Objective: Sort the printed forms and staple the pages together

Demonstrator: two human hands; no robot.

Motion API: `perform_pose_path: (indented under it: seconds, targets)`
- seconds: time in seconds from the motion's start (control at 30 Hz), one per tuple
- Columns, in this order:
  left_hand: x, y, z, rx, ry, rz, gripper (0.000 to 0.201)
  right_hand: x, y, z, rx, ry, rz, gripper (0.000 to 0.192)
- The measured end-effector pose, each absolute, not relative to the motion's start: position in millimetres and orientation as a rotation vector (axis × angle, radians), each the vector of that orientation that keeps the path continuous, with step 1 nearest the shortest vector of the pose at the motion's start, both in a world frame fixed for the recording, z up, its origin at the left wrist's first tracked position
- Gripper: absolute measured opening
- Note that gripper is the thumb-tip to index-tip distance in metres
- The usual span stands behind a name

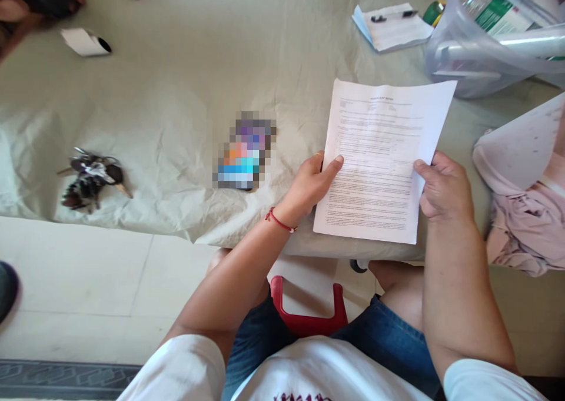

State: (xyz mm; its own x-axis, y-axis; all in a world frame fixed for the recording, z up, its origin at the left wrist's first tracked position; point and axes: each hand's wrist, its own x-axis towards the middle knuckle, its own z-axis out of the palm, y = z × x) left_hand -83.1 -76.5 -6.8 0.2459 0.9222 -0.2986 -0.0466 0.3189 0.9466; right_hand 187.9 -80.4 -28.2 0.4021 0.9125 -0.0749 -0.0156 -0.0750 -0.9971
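Bench (185,71) draped in a pale, creased cloth; beige tiled floor (88,283) below, a patterned grey mat (57,379) at the lower left edge. Red stool (308,312) under the seated person, between the knees.

Printed sheet of paper (380,159) held up over the near edge of the bench, tilted slightly clockwise. Left hand (312,184) at its left edge, thumb on the front, other fingers hidden behind; right hand (444,184) at its right edge, fingers clamped on the sheet the same way. Red thread band (279,221) on the left wrist.

Just left of the sheet, a blurred colourful patch (245,151) on the cloth. Farther left, a bunch of keys (92,177); beyond that a small white box (85,42). At the far side, a stack of papers with a pen (392,27), beside a clear plastic tub (477,53) holding packets. Pink cloth (525,224) heaped at the right edge, close to the right hand
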Motion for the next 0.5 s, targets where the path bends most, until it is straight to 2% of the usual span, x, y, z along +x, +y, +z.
perform_pose_path:
  seconds: [0.13, 0.33, 0.5]
  targets:
    - [-87, -71, -8, 0.748, 0.887, 0.850, 0.040, 188, -83, -19, -1.410, -0.885, 1.115, 0.050]
    - [-87, -66, -12, 0.567, 0.918, 0.860, 0.021, 195, -89, -10, -1.466, -0.954, 1.318, 0.052]
    - [-83, -69, -13, 0.583, 0.949, 0.842, 0.016, 201, -86, -14, -1.483, -0.867, 1.213, 0.056]
